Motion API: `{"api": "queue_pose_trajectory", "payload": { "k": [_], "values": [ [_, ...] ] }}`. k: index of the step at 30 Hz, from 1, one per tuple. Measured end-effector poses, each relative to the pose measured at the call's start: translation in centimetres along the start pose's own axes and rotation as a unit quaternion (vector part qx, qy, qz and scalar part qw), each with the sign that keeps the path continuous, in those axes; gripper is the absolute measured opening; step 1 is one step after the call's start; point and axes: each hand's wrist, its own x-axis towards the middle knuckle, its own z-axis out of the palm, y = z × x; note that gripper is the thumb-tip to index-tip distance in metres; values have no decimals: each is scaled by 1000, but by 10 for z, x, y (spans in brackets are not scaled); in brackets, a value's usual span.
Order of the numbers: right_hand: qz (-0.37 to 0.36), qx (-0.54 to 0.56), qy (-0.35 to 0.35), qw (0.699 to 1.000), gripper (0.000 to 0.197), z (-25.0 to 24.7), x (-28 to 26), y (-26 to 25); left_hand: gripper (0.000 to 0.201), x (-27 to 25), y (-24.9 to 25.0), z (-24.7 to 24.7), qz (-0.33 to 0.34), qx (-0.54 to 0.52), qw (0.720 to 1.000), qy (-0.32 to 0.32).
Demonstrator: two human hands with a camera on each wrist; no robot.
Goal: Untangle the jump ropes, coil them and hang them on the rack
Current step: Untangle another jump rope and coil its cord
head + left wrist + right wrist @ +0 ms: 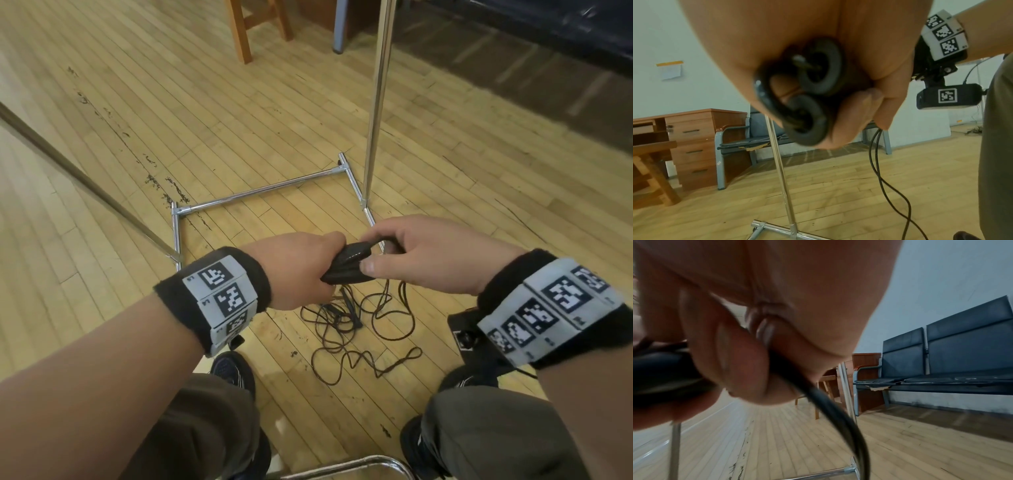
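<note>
— Left hand [301, 270] fingers [851, 120] curled round the bundled black handles [346, 267], why so tight?
— To keep both handle ends together while the cord gets sorted
— And the right hand [421, 253]?
— Thumb and fingers [371, 266] pinching the cord [875, 155] just beside the handles, likely to feed a first loop
— Rest of the jump ropes [346, 329]?
— Tangled on the floor [239, 120] below the hands, near the rack [375, 102] base, not yet hung

No legible text, brand or number found. The wristbands [224, 294] carry black-and-white square code markers only (tiny characters beside them are too small to read); the wall note [671, 71] is blurred.
</note>
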Motion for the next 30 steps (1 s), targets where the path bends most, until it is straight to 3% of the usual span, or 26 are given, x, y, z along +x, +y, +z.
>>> {"api": "queue_pose_trajectory", "payload": {
  "k": [3,6,12,16,19,24,30],
  "values": [
    [-2,-25,8,1000,21,-6,-5,5,22,-1,-4,2,5,11,1000,-6],
    [-4,-5,91,996,7,1,0,5,27,1,-3,3,7,-8,1000,5],
    [17,135,167,976,24,26,13,-1,37,6,2,-1,-4,-51,998,43],
    [17,122,206,971,25,39,20,-3,28,8,8,-1,-3,-51,996,71],
    [9,91,214,973,24,43,23,-2,24,8,10,-1,-9,-35,997,70],
    [1,35,223,974,24,47,23,-4,41,4,11,-7,-23,5,998,66],
    [-10,22,189,982,22,34,20,-7,23,8,3,-1,-21,-81,996,24]
  ]
}}
